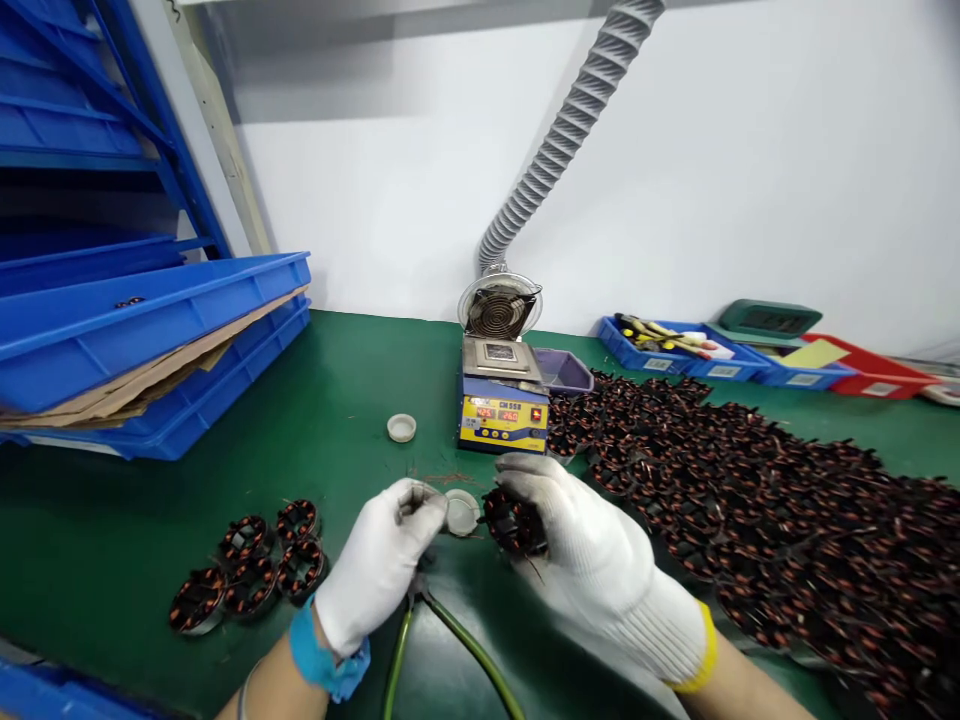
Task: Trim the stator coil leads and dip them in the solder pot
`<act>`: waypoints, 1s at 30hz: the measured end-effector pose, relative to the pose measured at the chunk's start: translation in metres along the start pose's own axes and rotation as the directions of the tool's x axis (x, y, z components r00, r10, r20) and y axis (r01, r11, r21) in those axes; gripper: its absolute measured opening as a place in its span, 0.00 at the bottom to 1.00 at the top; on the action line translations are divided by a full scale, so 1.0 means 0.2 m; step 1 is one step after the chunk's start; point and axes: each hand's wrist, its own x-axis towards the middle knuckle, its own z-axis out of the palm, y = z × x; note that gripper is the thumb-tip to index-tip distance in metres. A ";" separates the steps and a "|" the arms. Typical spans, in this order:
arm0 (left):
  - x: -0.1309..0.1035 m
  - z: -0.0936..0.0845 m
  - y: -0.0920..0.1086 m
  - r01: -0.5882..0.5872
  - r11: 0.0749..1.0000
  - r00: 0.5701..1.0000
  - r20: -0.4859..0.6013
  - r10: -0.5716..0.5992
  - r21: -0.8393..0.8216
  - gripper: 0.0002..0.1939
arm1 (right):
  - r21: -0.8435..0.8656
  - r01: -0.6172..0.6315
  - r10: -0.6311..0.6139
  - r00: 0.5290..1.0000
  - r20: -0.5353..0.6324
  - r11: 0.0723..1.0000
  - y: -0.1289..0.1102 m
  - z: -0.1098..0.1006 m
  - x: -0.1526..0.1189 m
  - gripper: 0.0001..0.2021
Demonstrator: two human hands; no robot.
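Note:
My right hand, in a white knit glove with a yellow cuff, grips a wound motor stator, a black ring with copper coils. A thin wire end hangs below it. My left hand, gloved in white with a blue band at the wrist, has thumb and fingertips pressed together; whatever they hold is too small to make out. Just right of those fingertips lies a small white dish. Under the left hand, pliers with green handles rest on the table, their jaws partly hidden.
A yellow-and-blue solder pot stands ahead beneath a grey duct. Many stators cover the right side; several more sit at left. A second dish, stacked blue trays and a tool bin are farther back.

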 end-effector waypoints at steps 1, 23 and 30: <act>0.00 0.01 0.01 0.022 0.998 0.999 0.033 -0.020 -0.055 0.16 | 0.001 0.010 -0.010 1.000 0.004 1.000 -0.01 0.01 0.00 0.23; 0.05 -0.03 -0.02 -0.027 0.866 0.970 -0.223 -0.098 -0.499 0.22 | -0.315 0.094 0.199 0.600 0.775 0.944 0.08 0.16 0.27 0.21; 0.04 -0.02 -0.02 -0.030 0.842 0.971 -0.216 -0.104 -0.538 0.24 | -0.347 0.151 0.224 0.519 0.824 0.925 0.05 0.20 0.29 0.20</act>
